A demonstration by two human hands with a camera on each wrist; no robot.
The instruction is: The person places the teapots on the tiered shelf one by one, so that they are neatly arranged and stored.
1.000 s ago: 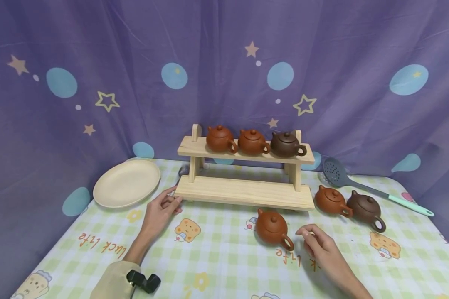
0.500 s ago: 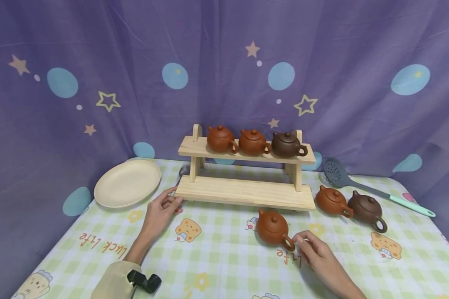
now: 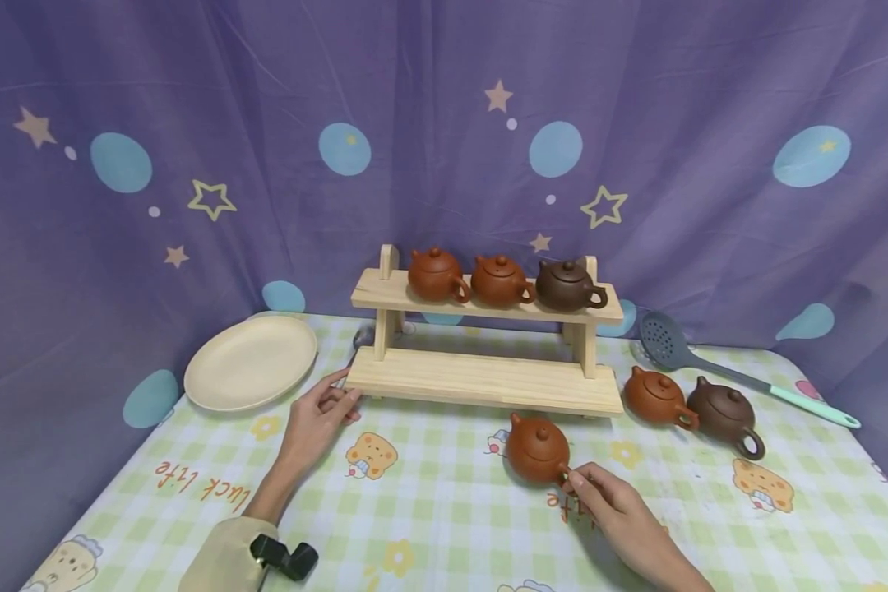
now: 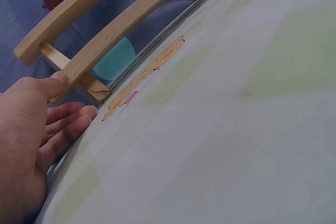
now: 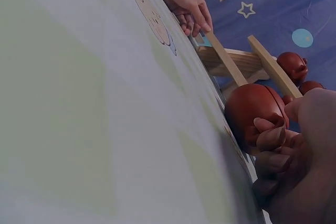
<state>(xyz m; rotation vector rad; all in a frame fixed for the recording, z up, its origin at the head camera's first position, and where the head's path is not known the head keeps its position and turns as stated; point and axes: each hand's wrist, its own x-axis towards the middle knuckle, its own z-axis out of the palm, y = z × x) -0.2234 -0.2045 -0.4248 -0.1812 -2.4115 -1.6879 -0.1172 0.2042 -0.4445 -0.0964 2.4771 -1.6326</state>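
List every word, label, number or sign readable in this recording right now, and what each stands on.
"luck": tablecloth, left side.
"life": tablecloth, beside it.
"life", partly covered: tablecloth, by the teapot that the right hand holds; an orange mark beyond that hand is too small to read.
No brand, label or number is legible in any view.

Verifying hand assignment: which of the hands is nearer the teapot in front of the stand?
Right. The right hand pinches that teapot by its handle; the left hand holds the left end of the lower shelf, apart from it.
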